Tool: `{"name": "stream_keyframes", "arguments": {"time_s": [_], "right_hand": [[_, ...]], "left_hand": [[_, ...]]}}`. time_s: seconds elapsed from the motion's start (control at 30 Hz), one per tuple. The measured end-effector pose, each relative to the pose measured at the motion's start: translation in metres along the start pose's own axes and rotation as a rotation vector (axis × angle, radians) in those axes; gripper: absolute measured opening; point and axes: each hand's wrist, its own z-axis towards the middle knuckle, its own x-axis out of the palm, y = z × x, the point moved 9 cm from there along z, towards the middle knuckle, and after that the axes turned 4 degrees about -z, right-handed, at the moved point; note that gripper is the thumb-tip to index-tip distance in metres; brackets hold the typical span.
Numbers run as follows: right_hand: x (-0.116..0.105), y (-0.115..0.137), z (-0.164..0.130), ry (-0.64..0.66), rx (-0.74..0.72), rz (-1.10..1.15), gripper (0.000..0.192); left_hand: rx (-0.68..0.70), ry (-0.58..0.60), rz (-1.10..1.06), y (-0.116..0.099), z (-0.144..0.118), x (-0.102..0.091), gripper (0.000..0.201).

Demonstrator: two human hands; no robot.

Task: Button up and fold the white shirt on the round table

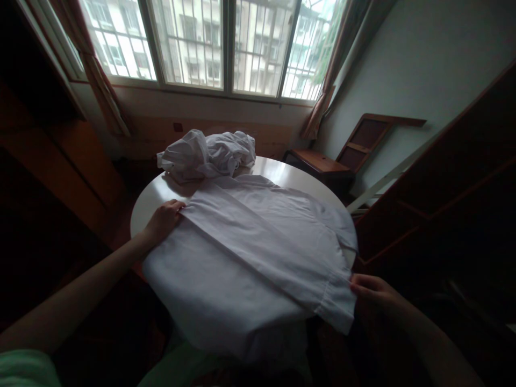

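Observation:
A white long-sleeved shirt point(242, 242) lies spread over a round table, its lower part hanging past the near edge. One sleeve runs diagonally across the body of the shirt, its cuff at the lower right. My left hand point(165, 217) is closed on the cloth at the left side, near the upper end of that sleeve fold. At the right, my right hand point(373, 290) pinches the edge of the cuff, which sticks out beyond the table. The other sleeve drapes over the table's right rim.
A crumpled heap of white clothes point(209, 153) sits at the back of the round white table point(278, 169). Behind on the right stands a wooden chair point(322, 161). Dark wooden furniture point(435, 204) borders the right side, and a barred window point(193, 48) lies ahead.

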Motion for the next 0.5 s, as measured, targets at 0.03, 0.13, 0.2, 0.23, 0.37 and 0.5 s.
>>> {"name": "stream_keyframes", "arguments": {"time_s": [0.03,0.13,0.2,0.23,0.37,0.5], "right_hand": [[-0.002,0.001,0.0,-0.003,-0.002,-0.018,0.044],[-0.007,0.001,0.003,-0.009,-0.02,-0.084,0.047],[-0.01,0.0,0.006,-0.009,-0.033,-0.125,0.05],[-0.011,-0.001,0.007,-0.013,-0.041,-0.141,0.051],[-0.018,-0.007,0.013,-0.036,-0.059,-0.174,0.051],[-0.022,-0.015,0.016,-0.044,-0.048,-0.156,0.053]], "left_hand": [[-0.001,0.0,0.02,-0.002,0.0,-0.001,0.028],[0.005,0.011,0.099,-0.009,-0.001,-0.003,0.023],[0.033,0.025,0.139,-0.015,-0.002,-0.004,0.02],[0.058,0.033,0.149,-0.018,-0.002,-0.003,0.018],[0.158,0.073,0.139,-0.025,-0.003,0.0,0.016],[0.205,0.128,0.067,-0.019,-0.011,0.003,0.028]]}}
